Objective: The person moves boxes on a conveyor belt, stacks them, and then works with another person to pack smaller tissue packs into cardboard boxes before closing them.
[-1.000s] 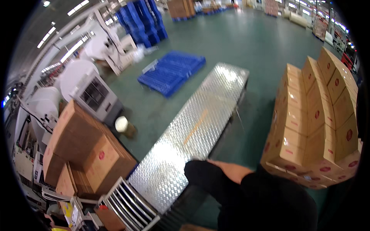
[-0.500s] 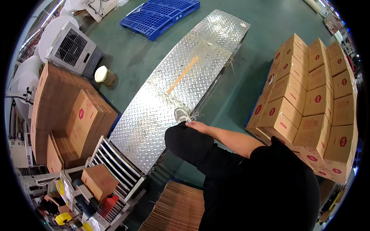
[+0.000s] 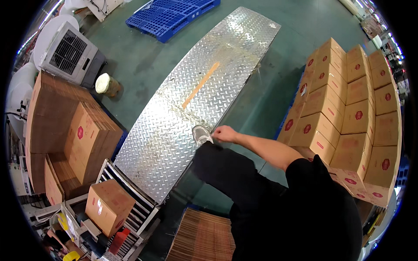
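My right hand (image 3: pixel 224 134) is closed, fingers curled in, just right of the grey shoe (image 3: pixel 201 135) on my foot. Whether anything is in the fingers I cannot make out. The shoe rests on a silver tread-plate ramp (image 3: pixel 165 117), and above it my knee is bent in black trousers (image 3: pixel 224 167). A strip of brown tape (image 3: pixel 200 85) lies on the plate ahead of the shoe. My left hand is not in view.
Stacked cartons (image 3: pixel 359 115) stand on a pallet at right. Flattened cartons (image 3: pixel 82 143) are piled at left, and more (image 3: pixel 200 237) below. A carton (image 3: pixel 109 206) sits on a roller conveyor (image 3: pixel 143 191). A blue pallet (image 3: pixel 170 17) and a bucket (image 3: pixel 108 85) lie beyond.
My right hand has moved slightly up and away from the trouser hem, and its fingers have curled in. The carton on the conveyor has turned and shifted. The whole view has shifted a little.
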### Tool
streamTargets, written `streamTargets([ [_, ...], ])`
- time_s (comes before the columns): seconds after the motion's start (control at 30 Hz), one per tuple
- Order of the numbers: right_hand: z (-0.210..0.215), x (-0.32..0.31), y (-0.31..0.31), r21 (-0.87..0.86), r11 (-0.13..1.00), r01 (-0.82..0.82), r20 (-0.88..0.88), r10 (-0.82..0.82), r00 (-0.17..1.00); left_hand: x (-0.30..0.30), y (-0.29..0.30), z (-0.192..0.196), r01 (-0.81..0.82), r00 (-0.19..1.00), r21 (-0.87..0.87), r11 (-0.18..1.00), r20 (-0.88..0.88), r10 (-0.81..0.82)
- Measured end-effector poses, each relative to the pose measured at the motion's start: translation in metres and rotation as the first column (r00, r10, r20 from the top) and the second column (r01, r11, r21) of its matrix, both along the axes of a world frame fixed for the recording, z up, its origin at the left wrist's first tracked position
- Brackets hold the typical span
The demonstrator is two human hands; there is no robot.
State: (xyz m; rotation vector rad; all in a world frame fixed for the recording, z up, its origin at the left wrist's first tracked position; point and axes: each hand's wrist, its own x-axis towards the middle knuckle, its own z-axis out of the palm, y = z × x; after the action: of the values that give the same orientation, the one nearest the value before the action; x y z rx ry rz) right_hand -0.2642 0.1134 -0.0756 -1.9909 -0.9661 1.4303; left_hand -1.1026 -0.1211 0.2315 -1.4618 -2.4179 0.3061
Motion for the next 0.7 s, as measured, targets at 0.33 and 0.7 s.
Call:
streamTargets([
  [0.33,-0.160,0.050,0.172,-0.023,0.869,-0.494,0.776,0.327,0.540,0.046,0.023,-0.049,-0.082,0.997,-0.081,0.993,0.011,0.083],
  [0.7,-0.222,0.099,0.278,-0.005,0.378,-0.926,0.957,0.269,0.105,0.143,0.152,-0.169,-0.123,0.965,-0.196,0.973,0.205,0.163],
])
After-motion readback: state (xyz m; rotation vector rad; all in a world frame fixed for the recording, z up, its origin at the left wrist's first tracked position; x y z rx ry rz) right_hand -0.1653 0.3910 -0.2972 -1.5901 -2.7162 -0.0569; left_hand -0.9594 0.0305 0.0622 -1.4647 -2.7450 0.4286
